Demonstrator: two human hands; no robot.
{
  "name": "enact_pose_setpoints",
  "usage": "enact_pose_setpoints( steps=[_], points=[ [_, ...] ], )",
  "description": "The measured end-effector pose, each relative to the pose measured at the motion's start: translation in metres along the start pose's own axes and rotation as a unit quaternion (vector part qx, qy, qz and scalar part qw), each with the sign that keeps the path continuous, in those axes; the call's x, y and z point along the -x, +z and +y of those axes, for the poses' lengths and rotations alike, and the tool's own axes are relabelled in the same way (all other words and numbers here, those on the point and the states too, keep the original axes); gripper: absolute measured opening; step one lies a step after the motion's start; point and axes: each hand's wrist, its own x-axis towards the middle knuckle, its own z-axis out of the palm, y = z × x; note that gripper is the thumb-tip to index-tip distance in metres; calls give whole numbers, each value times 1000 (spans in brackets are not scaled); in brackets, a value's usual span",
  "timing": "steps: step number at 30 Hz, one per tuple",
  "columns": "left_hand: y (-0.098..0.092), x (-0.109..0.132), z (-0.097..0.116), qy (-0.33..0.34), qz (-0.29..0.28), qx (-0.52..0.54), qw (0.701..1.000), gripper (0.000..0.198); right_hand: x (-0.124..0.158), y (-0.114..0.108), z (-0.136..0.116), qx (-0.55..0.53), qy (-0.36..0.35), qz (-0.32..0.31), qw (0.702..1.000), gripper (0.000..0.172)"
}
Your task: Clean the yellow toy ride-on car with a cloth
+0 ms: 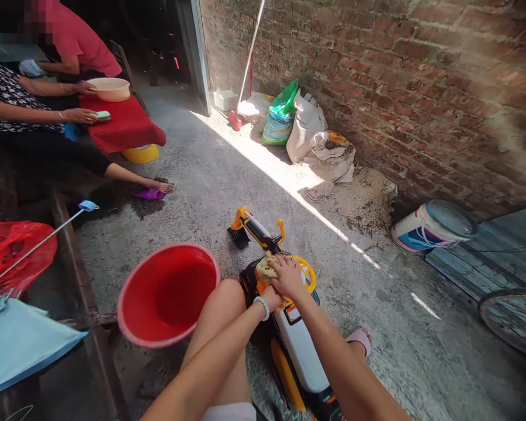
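A yellow, white and black ride-on toy excavator (304, 351) stands between my legs. My right hand (288, 275) presses a crumpled beige cloth (267, 266) against its front, beside the yellow steering wheel (307, 272). Just below, my left hand (274, 297), with a beaded bracelet at the wrist, is closed near the steering column; what its fingers grip is hidden. The toy's digger arm (258, 228) reaches forward past the cloth. To the left of my knee sits a large red basin (169, 295), which seems to hold water.
Two people sit at a red-covered table (127, 120) at upper left, one holding a pale basin (109, 88). Sacks (304, 126) lean on the brick wall. A lidded bucket (436, 225) and a bicycle wheel (517, 318) stand right. A light-blue umbrella (26, 345) lies left.
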Motion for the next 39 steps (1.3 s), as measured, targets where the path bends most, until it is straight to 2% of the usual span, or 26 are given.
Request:
enact_pose_setpoints(
  steps=[2, 5, 9, 11, 15, 19, 22, 25, 28, 32, 35, 39],
  points=[
    [2, -8, -1, -11, 8, -5, 1000, 29, -20, -1, -1, 23, -14, -33, 999, 42],
    [0, -18, -1, -27, 10, -6, 1000, 33, -34, -6, 25, 53, 23, -21, 998, 39],
    [-7, -19, -2, -48, -16, -9, 999, 23, -24, -14, 73, 56, 116, 1, 992, 41],
    [-10, -16, -1, -53, -32, -8, 998, 22, -9, -12, 81, 45, 156, 8, 987, 42],
    [-12, -6, 3, -49, -39, 9, 998, 22, 35, 6, 59, 46, 245, 45, 967, 42],
    [-10, 2, 8, -45, -32, 5, 998, 15, 79, 28, 26, 42, 255, 45, 965, 34],
    [-8, 6, 10, -41, -18, -15, 999, 15, 95, 34, 16, 31, 252, 43, 966, 28],
    [-6, 7, 10, -40, -4, -26, 999, 22, 90, 28, 17, 31, 250, 55, 966, 28],
    [-5, 6, 9, -43, -6, -26, 999, 25, 71, 14, 21, 35, 230, 62, 971, 35],
    [-6, 3, 7, -32, -14, -21, 999, 22, 43, -10, 25, 43, 165, 3, 985, 49],
    [-7, 1, 5, -22, -17, -20, 999, 23, 30, -21, 27, 60, 141, -31, 988, 39],
    [-7, -3, 3, -12, -23, -23, 999, 23, 21, -20, 28, 64, 163, -17, 984, 38]
  ],
)
